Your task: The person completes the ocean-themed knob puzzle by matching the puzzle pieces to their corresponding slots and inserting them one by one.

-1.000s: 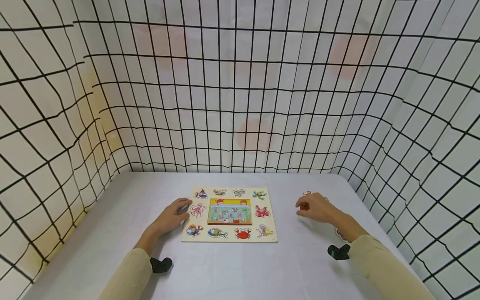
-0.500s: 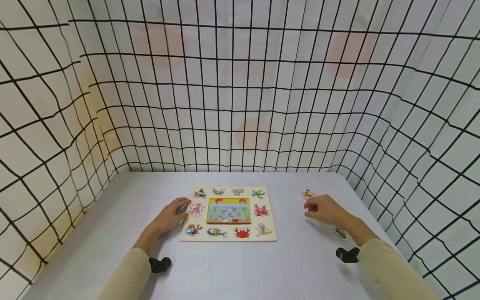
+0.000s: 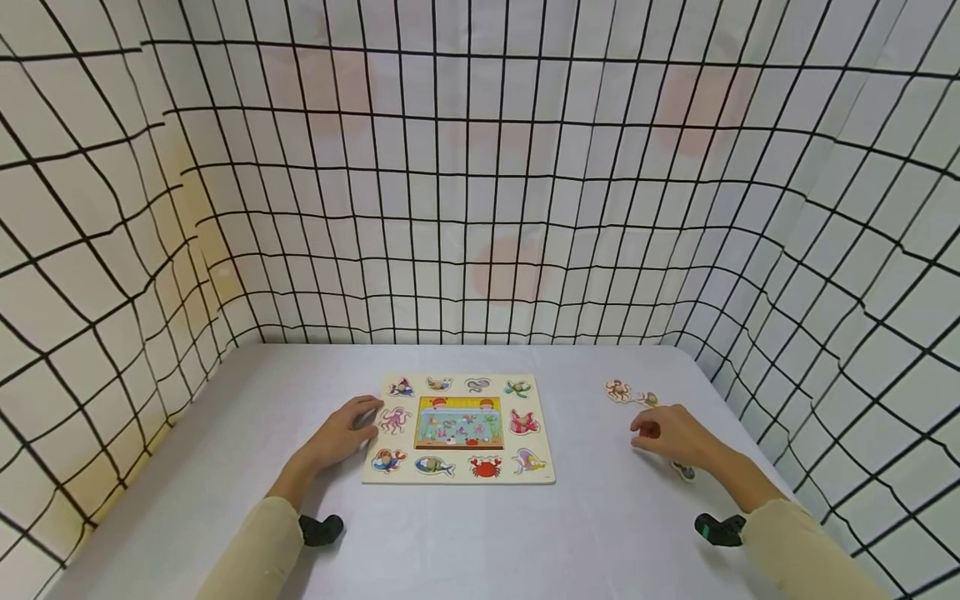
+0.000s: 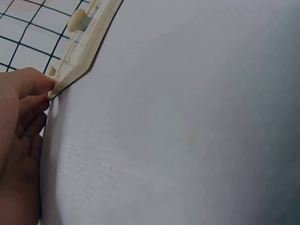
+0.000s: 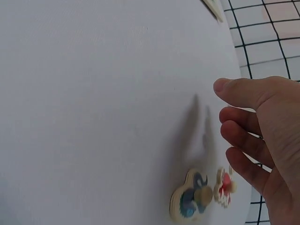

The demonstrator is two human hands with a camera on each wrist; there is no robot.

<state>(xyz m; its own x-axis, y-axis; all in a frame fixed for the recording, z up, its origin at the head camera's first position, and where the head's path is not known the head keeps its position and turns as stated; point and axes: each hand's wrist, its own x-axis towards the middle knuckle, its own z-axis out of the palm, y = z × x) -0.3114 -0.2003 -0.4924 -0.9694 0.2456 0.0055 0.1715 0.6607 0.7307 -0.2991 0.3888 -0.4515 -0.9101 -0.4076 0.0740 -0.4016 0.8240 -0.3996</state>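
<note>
A cream wooden puzzle board [image 3: 512, 442] with sea-animal shapes lies flat on the table. Several spots carry knobbed pieces, and others show only printed pictures, such as the red crab [image 3: 486, 467]. My left hand [image 3: 343, 433] rests against the board's left edge; the left wrist view shows its thumb and fingers touching the board's corner [image 4: 80, 65]. My right hand [image 3: 675, 435] hovers over the table with fingers loosely bent and nothing between them. Near it lie an octopus piece [image 3: 618, 390], another loose piece [image 3: 647, 399] and a blue-grey knobbed piece [image 5: 185, 206], partly hidden in the head view.
The white table [image 3: 480, 542] is bounded by walls [image 3: 480, 208] of white cloth with a black grid at the back and sides. A red knobbed piece [image 5: 226, 187] shows beside the blue-grey one in the right wrist view. Black wrist devices [image 3: 322, 531] sit on both wrists.
My right hand has moved right, away from the board, uncovering the octopus piece and the loose piece beside it. My left hand stays at the board's edge.
</note>
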